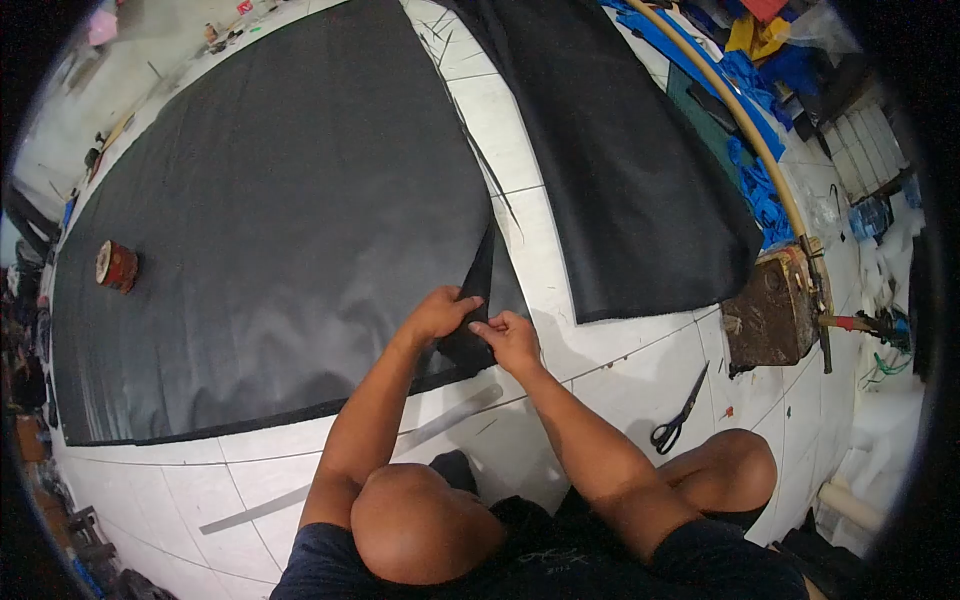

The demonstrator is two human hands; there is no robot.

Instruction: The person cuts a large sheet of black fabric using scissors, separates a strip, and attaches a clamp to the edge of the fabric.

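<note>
A large black sheet [280, 200] of leather-like material lies spread on the floor in front of me. Its near right corner is folded up into a narrow dark flap [481, 272]. My left hand [440, 312] pinches this flap from the left, thumb on top. Close beside it, my right hand [508, 340] grips the same folded edge between thumb and fingers. The fingertips under the flap are partly hidden. A long metal ruler [450, 418] lies on the tiles below the sheet's near edge, partly behind my left arm. Black-handled scissors [683, 412] rest to the right.
A second black piece [630, 190] lies to the right, across a strip of white tile with thin black offcuts [478, 150]. A reddish cylinder [117, 266] stands on the big sheet. At right are a brown block [770, 315], a long curved pole [740, 110] and blue scraps [762, 195].
</note>
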